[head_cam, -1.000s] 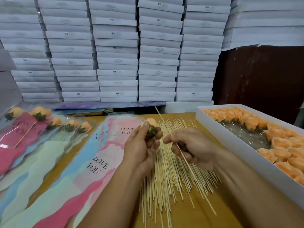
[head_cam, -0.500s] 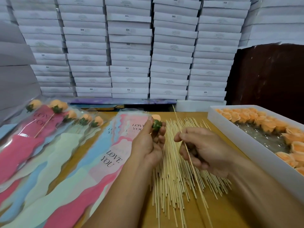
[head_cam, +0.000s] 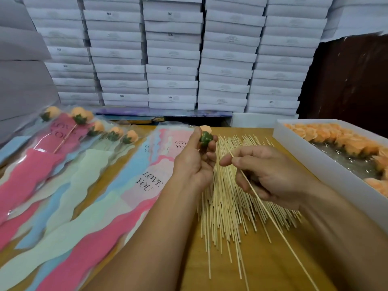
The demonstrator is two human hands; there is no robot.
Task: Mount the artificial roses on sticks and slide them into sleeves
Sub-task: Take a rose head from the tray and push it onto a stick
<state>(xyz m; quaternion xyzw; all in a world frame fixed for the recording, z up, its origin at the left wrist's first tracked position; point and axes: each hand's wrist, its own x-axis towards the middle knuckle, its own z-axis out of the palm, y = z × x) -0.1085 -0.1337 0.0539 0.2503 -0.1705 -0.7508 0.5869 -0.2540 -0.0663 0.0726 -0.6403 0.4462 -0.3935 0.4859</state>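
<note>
In the head view, an orange artificial rose (head_cam: 205,134) is pinched by the left hand (head_cam: 194,162) between thumb and curled fingers, with its green base turned toward the right hand, presumably so that the underside is offered to a stick. A single stick (head_cam: 270,215) is pinched by the right hand (head_cam: 270,175) near its upper end, the long remainder trailing down toward the near edge; gripping close to the tip would give control for aiming at the green base. The tip and the rose are near each other but not yet touching.

The loose pile of sticks (head_cam: 226,198) is spread on the wooden tabletop (head_cam: 262,265) directly under both hands, within easy reach. The white tray (head_cam: 310,152) of further orange roses is set at the right, beside the picking hand. Empty sleeves (head_cam: 109,202) are fanned out at the left, and finished sleeved roses (head_cam: 84,122) are laid beyond them at the far left.

"LOVE YOU" is printed on the sleeves. "SGS" can be read on several of the stacked white boxes (head_cam: 172,68) behind; other print there is too faint to make out.
</note>
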